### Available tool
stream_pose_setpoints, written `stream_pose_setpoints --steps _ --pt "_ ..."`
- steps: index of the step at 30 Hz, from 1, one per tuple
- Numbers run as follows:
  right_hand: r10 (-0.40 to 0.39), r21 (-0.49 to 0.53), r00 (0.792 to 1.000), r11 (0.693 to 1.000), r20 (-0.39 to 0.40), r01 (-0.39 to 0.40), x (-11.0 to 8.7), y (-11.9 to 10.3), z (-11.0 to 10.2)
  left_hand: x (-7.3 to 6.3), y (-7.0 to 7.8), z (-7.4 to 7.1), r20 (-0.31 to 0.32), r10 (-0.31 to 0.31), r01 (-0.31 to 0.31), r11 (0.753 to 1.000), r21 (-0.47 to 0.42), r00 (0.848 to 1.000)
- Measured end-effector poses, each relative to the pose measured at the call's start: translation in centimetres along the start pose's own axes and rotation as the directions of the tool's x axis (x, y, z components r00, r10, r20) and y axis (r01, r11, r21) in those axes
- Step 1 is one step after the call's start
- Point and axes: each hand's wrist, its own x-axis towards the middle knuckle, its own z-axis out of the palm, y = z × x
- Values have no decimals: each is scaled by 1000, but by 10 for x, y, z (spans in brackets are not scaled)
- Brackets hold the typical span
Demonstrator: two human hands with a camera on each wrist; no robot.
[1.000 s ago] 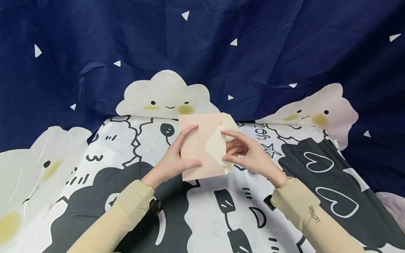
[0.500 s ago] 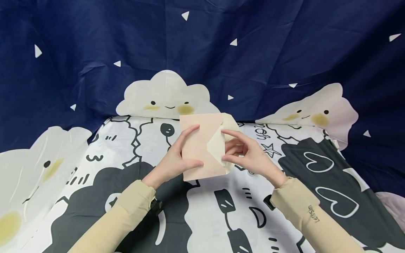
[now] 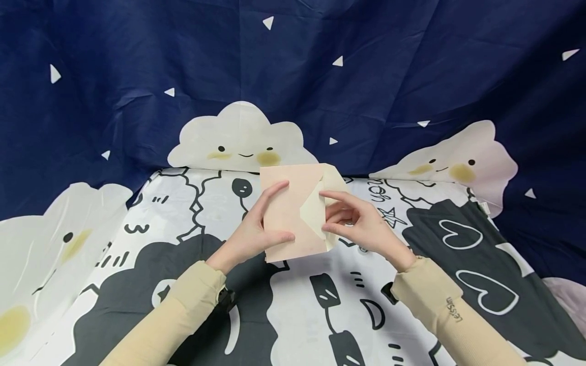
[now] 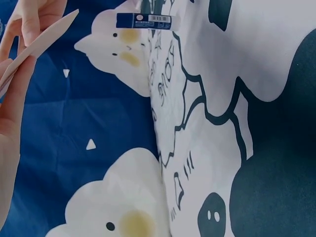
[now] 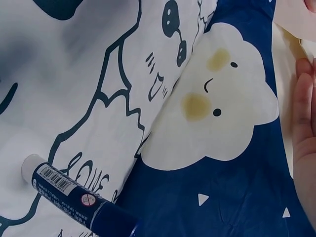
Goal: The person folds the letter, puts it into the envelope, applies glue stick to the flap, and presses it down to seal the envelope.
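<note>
A pale pink paper envelope (image 3: 286,208) with a cream inside and pointed flap is held up in the head view, its cream end facing right. My left hand (image 3: 249,226) grips its left side, thumb and index finger across the front. At the cream end, my right hand (image 3: 359,221) pinches the paper, index finger above and thumb below, the other fingers curled behind. The left wrist view shows the envelope (image 4: 42,42) nearly edge-on between both hands. Only part of the right hand (image 5: 306,113) shows in the right wrist view, beside the cream paper (image 5: 284,74).
A blue glue stick (image 5: 84,202) with a barcode label stands on the patterned cloth (image 5: 29,118), white end down; the left wrist view shows the same glue stick (image 4: 143,21). A dark blue curtain (image 3: 293,61) with clouds hangs behind.
The envelope and my left hand have shifted very slightly right. My right index fingertip sits a touch lower; both hands keep their hold.
</note>
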Motion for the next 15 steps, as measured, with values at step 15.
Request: stream_pose_setpoints --steps 15 --pt "-6 19 1000 1000 1 6 2 -5 4 0 -1 1 1 -7 7 1000 20 1000"
